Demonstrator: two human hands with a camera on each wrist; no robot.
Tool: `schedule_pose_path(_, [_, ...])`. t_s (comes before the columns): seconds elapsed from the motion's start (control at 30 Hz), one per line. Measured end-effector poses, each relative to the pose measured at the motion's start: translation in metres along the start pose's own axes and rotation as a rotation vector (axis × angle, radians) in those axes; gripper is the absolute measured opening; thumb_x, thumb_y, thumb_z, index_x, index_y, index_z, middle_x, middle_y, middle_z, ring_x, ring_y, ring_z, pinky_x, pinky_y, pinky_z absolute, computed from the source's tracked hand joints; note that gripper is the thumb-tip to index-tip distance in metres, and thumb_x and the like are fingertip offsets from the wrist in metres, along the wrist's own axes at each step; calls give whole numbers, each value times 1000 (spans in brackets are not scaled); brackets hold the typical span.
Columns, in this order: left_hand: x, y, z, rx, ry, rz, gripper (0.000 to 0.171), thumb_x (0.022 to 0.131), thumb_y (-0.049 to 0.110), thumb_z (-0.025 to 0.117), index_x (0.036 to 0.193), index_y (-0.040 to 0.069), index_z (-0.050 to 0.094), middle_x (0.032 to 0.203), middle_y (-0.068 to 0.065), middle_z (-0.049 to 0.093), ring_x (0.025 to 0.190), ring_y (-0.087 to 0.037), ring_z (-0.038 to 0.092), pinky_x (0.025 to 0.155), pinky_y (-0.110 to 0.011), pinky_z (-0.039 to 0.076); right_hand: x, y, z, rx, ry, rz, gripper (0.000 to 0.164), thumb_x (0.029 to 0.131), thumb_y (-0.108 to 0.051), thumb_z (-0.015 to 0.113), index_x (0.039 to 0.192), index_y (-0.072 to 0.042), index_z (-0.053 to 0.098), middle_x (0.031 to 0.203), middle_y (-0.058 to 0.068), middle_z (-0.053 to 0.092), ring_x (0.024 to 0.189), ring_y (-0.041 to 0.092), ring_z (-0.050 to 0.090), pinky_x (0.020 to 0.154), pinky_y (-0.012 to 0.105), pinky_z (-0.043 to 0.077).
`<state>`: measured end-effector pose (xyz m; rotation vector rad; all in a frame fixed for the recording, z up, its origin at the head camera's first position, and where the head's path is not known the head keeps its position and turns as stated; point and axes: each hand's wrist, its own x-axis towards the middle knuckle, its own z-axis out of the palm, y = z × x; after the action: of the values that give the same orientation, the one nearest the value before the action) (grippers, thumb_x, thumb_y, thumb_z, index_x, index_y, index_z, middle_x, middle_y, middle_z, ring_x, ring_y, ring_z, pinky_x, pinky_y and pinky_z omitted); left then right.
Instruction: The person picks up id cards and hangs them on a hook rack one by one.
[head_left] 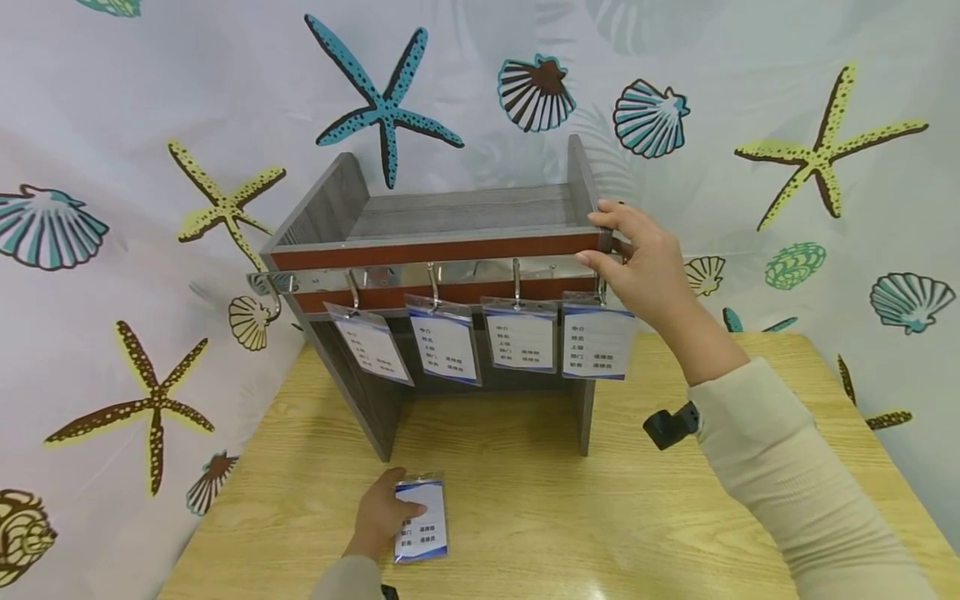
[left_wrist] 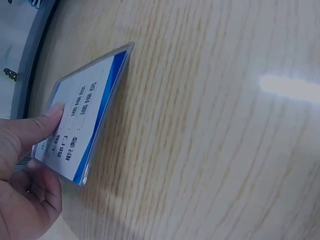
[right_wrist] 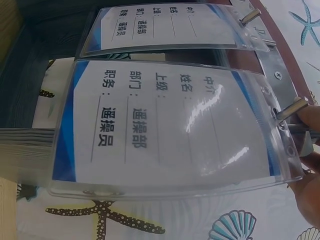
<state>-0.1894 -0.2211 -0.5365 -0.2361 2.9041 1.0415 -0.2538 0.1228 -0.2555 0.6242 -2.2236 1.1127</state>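
Note:
My left hand (head_left: 382, 512) pinches a name badge in a clear plastic sleeve (head_left: 422, 533), thumb on its printed face, low over the table; its other fingers are behind the badge in the left wrist view. My right hand (head_left: 641, 258) grips the right front corner of a grey wooden shelf (head_left: 468, 212), thumb at the metal hook rail (head_left: 480, 271). Several similar badges hang from the hooks; the rightmost badge (right_wrist: 165, 130) is just below this hand. At the rail's left end, a hook (head_left: 272, 296) holds no badge.
The shelf stands on a wood-grain table (head_left: 675, 508) with its two side legs spread apart. Behind it hangs a pale cloth (head_left: 480, 50) printed with starfish and shells. A small black wrist camera (head_left: 670, 425) sticks out from the right sleeve.

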Motion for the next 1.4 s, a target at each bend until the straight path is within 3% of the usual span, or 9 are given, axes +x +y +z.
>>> schedule_pose_path(0.17, [1, -1, -4, -48, 6, -10, 62, 65, 7, 73, 118, -5, 45, 112, -30, 47, 97, -41, 48, 80, -46, 39, 1, 0, 0, 27, -4, -1, 38, 77, -7, 64, 112, 4, 53, 124, 13, 44, 116, 21, 38, 84, 32, 41])
schedule_pose_path(0.4, [1, -5, -8, -226, 17, -16, 48, 69, -5, 65, 114, -5, 46, 92, -21, 51, 69, -22, 53, 59, -33, 45, 0, 2, 0, 23, -11, -2, 38, 77, -7, 64, 112, 4, 53, 124, 13, 44, 115, 22, 39, 84, 32, 41])
schedule_pose_path(0.63, [-2, -1, -15, -342, 64, 20, 44, 75, -8, 58, 115, -3, 43, 90, -16, 49, 62, -16, 51, 53, -27, 44, 0, 2, 0, 18, -18, -3, 38, 78, -8, 64, 113, 3, 53, 125, 12, 43, 116, 22, 38, 84, 32, 41])
schedule_pose_path(0.87, [-5, 12, -33, -384, 97, 47, 40, 78, -7, 55, 115, 2, 43, 94, -16, 47, 65, -16, 49, 54, -26, 43, 1, 2, 0, 18, -16, -11, 38, 78, -8, 64, 112, 4, 53, 124, 13, 44, 115, 22, 39, 84, 33, 41])
schedule_pose_path(1.07, [-10, 22, -49, -461, 38, 20, 44, 83, -5, 50, 123, 6, 37, 101, -17, 45, 72, -19, 54, 58, -29, 47, 0, 2, 1, 22, -9, -17, 38, 77, -8, 64, 112, 3, 53, 124, 13, 44, 114, 22, 40, 84, 32, 41])
schedule_pose_path(1.23, [-13, 28, -61, -465, 1, 28, 44, 85, -2, 48, 126, 10, 36, 107, -16, 44, 76, -17, 53, 60, -29, 46, 0, 4, 1, 18, -9, -23, 38, 77, -8, 64, 112, 2, 53, 125, 12, 43, 114, 22, 40, 84, 31, 41])
schedule_pose_path(1.33, [-12, 29, -66, -521, 18, 67, 41, 84, -4, 50, 122, 8, 39, 107, -15, 46, 77, -15, 52, 62, -27, 45, 0, 5, 1, 24, -14, -23, 38, 77, -8, 64, 112, 3, 53, 125, 13, 43, 114, 22, 40, 84, 31, 41])
schedule_pose_path(1.4, [-11, 28, -68, -588, 34, 140, 40, 82, -5, 51, 119, 7, 41, 105, -15, 49, 78, -14, 53, 63, -26, 45, 0, 5, 1, 23, -14, -23, 38, 77, -8, 64, 112, 3, 53, 125, 13, 43, 114, 22, 39, 84, 30, 41])
